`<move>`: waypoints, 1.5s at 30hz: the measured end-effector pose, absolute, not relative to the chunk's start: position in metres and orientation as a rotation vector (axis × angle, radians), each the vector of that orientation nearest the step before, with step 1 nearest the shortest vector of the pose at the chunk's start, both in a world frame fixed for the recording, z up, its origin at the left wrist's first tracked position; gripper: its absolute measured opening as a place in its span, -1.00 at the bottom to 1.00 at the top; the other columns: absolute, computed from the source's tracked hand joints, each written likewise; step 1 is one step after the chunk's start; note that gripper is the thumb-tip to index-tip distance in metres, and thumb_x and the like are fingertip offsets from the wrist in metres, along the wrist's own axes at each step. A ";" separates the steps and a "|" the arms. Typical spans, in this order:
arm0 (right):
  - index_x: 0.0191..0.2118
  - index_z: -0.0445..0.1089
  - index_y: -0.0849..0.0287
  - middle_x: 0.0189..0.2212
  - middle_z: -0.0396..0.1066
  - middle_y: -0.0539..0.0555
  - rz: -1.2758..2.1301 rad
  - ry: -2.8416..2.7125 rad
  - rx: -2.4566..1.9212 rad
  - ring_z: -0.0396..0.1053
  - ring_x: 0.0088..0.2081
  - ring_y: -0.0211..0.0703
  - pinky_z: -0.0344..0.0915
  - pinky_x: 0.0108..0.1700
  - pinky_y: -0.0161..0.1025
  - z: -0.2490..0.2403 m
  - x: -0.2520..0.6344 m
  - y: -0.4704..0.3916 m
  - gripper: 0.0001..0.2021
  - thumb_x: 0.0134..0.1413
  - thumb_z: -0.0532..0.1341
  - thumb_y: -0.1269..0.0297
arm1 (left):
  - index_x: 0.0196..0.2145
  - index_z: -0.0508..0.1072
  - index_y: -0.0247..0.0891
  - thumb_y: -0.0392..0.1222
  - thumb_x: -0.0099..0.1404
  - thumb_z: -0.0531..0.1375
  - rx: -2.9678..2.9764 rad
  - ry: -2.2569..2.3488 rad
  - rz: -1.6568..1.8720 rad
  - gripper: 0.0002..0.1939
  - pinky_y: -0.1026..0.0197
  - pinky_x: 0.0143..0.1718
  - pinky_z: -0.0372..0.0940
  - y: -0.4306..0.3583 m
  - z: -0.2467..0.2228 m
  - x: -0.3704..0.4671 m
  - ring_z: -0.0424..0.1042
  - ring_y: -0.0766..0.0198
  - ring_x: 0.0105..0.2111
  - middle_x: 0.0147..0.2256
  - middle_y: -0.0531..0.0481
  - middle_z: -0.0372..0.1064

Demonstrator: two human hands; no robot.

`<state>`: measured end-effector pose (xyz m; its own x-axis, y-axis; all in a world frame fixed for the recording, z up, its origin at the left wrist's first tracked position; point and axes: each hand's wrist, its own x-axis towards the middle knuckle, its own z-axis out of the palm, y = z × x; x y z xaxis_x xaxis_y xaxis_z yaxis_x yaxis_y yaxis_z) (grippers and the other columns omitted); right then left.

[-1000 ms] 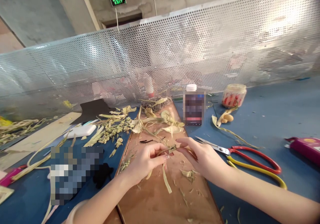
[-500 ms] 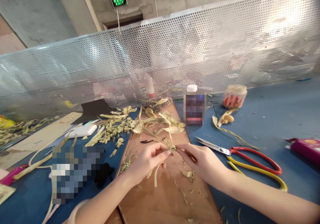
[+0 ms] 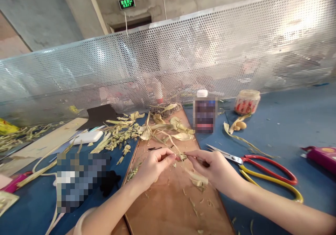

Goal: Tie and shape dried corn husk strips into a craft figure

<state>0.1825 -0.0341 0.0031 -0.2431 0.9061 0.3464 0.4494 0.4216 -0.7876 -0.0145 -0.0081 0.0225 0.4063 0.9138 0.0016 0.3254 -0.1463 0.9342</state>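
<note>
Over the brown board (image 3: 168, 207), my hands meet fingertip to fingertip at a small knotted-looking piece of dried husk (image 3: 182, 156). My right hand (image 3: 216, 170) pinches it between thumb and forefinger, the other fingers curled under. Thumb and forefinger of my left hand (image 3: 157, 165) are pinched together at its left side; their tips hide part of it. A thin pale strip (image 3: 175, 143) runs up from the piece toward the husks behind. Just below the right fingers, a loose pale husk strip (image 3: 196, 177) lies on the board.
Dried husks (image 3: 181, 130) and a wiry tangle (image 3: 165, 110) cover the board's far end. Red-and-yellow-handled scissors (image 3: 246, 159) lie to the right, a white-capped bottle (image 3: 204, 114) and a jar (image 3: 247, 102) behind. Leftward are a white case (image 3: 86, 137) and greenish scraps (image 3: 123, 133). Perforated metal screen (image 3: 168, 60) stands beyond.
The pale strip that hung below my left hand is gone from there, and a pale strip now lies under my right hand. My fingertips have drawn slightly apart, showing more of the husk piece.
</note>
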 end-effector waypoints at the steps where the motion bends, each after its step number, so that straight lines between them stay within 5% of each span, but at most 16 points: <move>1: -0.19 0.49 0.24 -0.64 0.23 -0.07 0.691 -1.860 -1.159 0.02 -0.61 -0.34 0.05 -0.57 -0.40 0.002 0.182 -0.034 -0.71 0.09 0.06 0.31 | -0.39 0.44 -0.29 -0.03 0.22 0.16 1.692 1.110 0.749 -0.75 0.31 -0.57 -0.10 -0.009 0.023 -0.014 0.01 0.42 -0.60 -0.59 0.15 0.11; 6: -0.17 0.48 0.25 -0.68 0.11 -0.09 0.660 -1.841 -1.168 -0.05 -0.62 -0.34 0.01 -0.59 -0.39 0.000 0.180 -0.035 -0.69 0.10 0.05 0.29 | -0.34 0.32 -0.22 -0.15 0.06 0.31 1.638 1.110 0.830 -0.74 0.35 -0.48 0.02 -0.013 0.023 -0.007 0.13 0.40 -0.54 -0.55 0.20 0.15; 12: -0.14 0.46 0.23 -0.65 0.04 -0.11 0.814 -1.772 -1.145 -0.08 -0.61 -0.35 -0.05 -0.59 -0.40 -0.001 0.175 -0.039 -0.68 0.10 0.03 0.26 | -0.08 0.39 -0.19 -0.12 0.11 0.27 1.599 1.018 0.760 -0.61 0.31 -0.40 0.15 -0.015 0.025 -0.004 0.37 0.28 -0.42 -0.44 0.04 0.45; 19: -0.14 0.45 0.28 -0.65 -0.05 -0.12 0.979 -1.659 -1.147 -0.14 -0.59 -0.34 -0.12 -0.59 -0.37 0.001 0.171 -0.043 -0.66 0.10 0.04 0.23 | -0.05 0.44 -0.18 -0.05 0.13 0.27 1.481 1.014 0.746 -0.58 0.35 -0.65 -0.19 -0.012 0.021 -0.005 -0.04 0.48 -0.68 -0.61 0.13 0.33; 26: -0.01 0.40 0.28 -0.61 -0.13 -0.12 1.095 -1.640 -1.083 -0.18 -0.58 -0.33 -0.16 -0.58 -0.38 -0.001 0.174 -0.042 -0.59 0.14 0.03 0.15 | -0.12 0.49 -0.23 -0.14 0.11 0.28 1.403 0.943 0.807 -0.66 0.35 -0.58 -0.02 -0.010 0.019 -0.006 0.27 0.38 -0.52 -0.45 -0.02 0.46; 33: -0.02 0.41 0.31 -0.63 -0.18 -0.13 0.952 -1.735 -1.125 -0.20 -0.60 -0.34 -0.20 -0.61 -0.37 -0.003 0.174 -0.042 -0.58 0.14 0.01 0.17 | -0.15 0.51 -0.25 -0.08 0.17 0.21 1.422 0.922 0.788 -0.69 0.30 -0.62 -0.21 -0.009 0.019 -0.006 -0.08 0.49 -0.67 -0.47 0.02 0.41; 41: 0.02 0.36 0.33 -0.66 -0.08 -0.15 0.734 -1.854 -1.080 -0.11 -0.62 -0.37 -0.08 -0.57 -0.39 -0.007 0.175 -0.041 -0.60 0.09 0.04 0.33 | -0.23 0.52 -0.29 -0.11 0.19 0.21 1.430 0.895 0.782 -0.76 0.32 -0.64 -0.18 -0.010 0.017 -0.004 -0.06 0.50 -0.66 -0.48 0.02 0.37; 45: 0.09 0.26 0.32 -0.68 -0.05 -0.18 1.017 -1.758 -1.034 -0.11 -0.64 -0.37 -0.08 -0.60 -0.40 0.002 0.178 -0.041 -0.57 0.14 0.04 0.24 | -0.20 0.52 -0.27 -0.10 0.18 0.22 1.461 0.909 0.756 -0.73 0.33 -0.64 -0.12 -0.010 0.016 -0.005 -0.01 0.49 -0.65 -0.47 0.01 0.39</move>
<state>0.1784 -0.0406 0.0023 -0.3112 0.9164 0.2516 0.2388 0.3317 -0.9127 -0.0050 -0.0104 0.0163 0.4837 0.8736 -0.0528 0.1070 0.0008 0.9943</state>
